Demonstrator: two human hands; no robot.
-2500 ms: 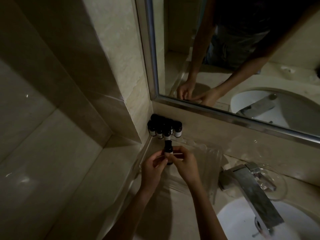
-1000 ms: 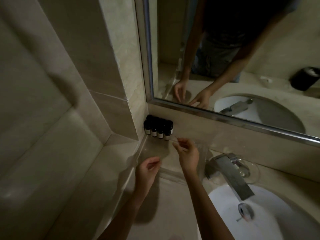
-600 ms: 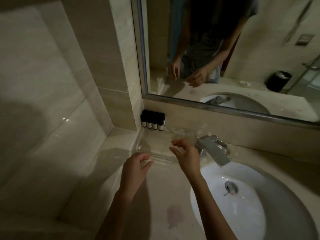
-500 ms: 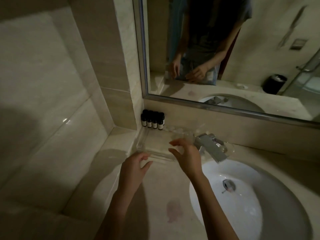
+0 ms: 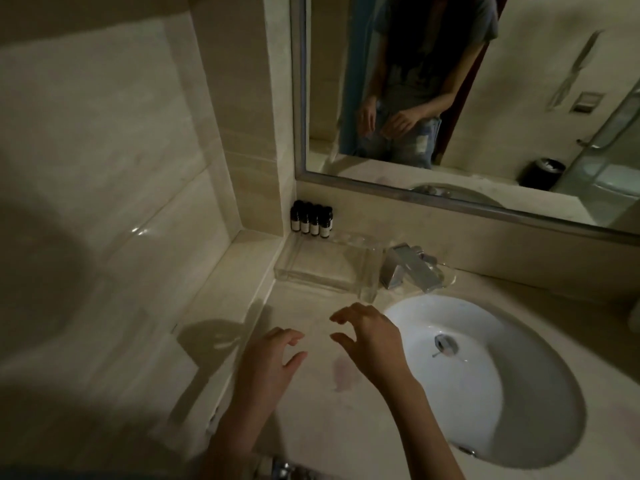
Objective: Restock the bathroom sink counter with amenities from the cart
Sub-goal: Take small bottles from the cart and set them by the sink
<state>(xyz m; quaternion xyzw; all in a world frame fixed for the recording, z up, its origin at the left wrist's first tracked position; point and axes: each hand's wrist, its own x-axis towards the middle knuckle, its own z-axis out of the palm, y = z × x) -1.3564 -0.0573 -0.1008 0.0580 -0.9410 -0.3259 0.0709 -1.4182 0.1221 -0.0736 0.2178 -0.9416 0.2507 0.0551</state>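
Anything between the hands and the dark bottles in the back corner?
Only the clear tray lies on the counter between the left hand, right hand and the bottles. The faucet sits off to the right.

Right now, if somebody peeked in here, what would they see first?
Probably the left hand and right hand, both empty, spread above the counter. Behind them small dark bottles stand in the corner by a clear tray, and the white sink gleams on the right.
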